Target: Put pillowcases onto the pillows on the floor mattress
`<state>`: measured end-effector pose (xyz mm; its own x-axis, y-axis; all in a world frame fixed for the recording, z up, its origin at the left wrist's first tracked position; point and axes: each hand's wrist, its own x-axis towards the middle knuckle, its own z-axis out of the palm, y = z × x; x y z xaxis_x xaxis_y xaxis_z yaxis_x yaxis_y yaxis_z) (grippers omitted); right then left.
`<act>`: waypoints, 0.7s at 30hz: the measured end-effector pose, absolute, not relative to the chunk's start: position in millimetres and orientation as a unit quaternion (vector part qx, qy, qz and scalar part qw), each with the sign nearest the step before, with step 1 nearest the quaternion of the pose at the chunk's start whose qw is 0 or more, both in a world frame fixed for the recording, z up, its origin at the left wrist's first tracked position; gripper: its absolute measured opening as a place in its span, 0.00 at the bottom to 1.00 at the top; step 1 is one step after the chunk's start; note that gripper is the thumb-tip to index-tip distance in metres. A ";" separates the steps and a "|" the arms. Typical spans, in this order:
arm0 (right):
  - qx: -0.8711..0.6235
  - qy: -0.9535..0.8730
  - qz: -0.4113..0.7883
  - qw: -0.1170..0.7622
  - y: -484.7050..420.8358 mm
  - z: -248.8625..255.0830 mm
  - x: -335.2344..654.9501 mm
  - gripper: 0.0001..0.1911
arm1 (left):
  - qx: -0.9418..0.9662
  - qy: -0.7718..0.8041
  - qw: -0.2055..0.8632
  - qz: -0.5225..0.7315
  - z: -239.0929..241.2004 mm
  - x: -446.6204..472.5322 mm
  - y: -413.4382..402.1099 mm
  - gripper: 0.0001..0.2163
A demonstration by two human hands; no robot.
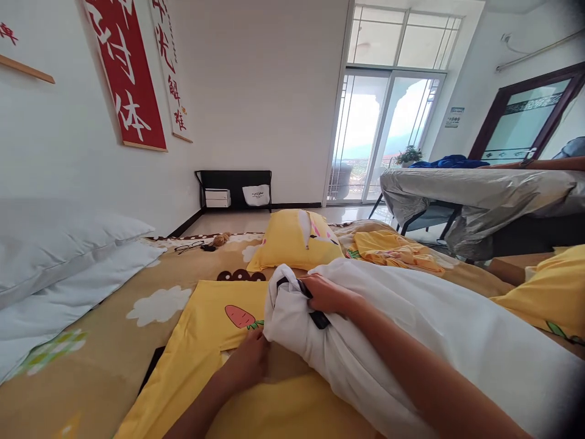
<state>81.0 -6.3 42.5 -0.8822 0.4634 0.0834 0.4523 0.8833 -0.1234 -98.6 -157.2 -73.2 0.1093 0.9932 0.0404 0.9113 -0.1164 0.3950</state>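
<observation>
A white pillow [420,329] lies across the right foreground, with its near end bunched up and a black strap [319,319] around it. My right hand [326,294] is closed on this bunched end, at the strap. Low in the middle, my left hand [250,360] has its fingers curled at the opening edge of a yellow pillowcase [208,311] printed with a carrot. Those fingertips are partly hidden where the case meets the white pillow's tip. The pillowcase lies spread on the bed, and some of its cloth runs beneath both forearms.
Beyond my hands rests a plump yellow pillow [292,238], with crumpled yellow cloth [393,250] to its right. White pillows [68,250] are stacked at left on the patterned blanket [109,341]. Glasses [188,246] lie farther back. A plastic-covered table [475,183] stands at right, another person's arm on it.
</observation>
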 end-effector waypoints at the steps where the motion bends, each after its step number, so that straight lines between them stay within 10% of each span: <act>1: -0.242 -0.968 0.051 0.052 -2.6 41.1 77.0 0.16 | 0.733 0.652 0.136 0.135 -73.1 -99.3 -158.9 0.20; 21: -0.048 -0.993 -0.095 -0.056 -86.1 -2.4 43.2 0.03 | 0.790 0.610 0.014 0.062 -60.3 -152.5 -106.5 0.17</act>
<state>43.2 -86.1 -2.4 -0.9892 0.1058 -0.1013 0.0847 0.9775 0.1933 -152.5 -106.5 -60.3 0.2484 0.9652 0.0818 0.9618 -0.2558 0.0972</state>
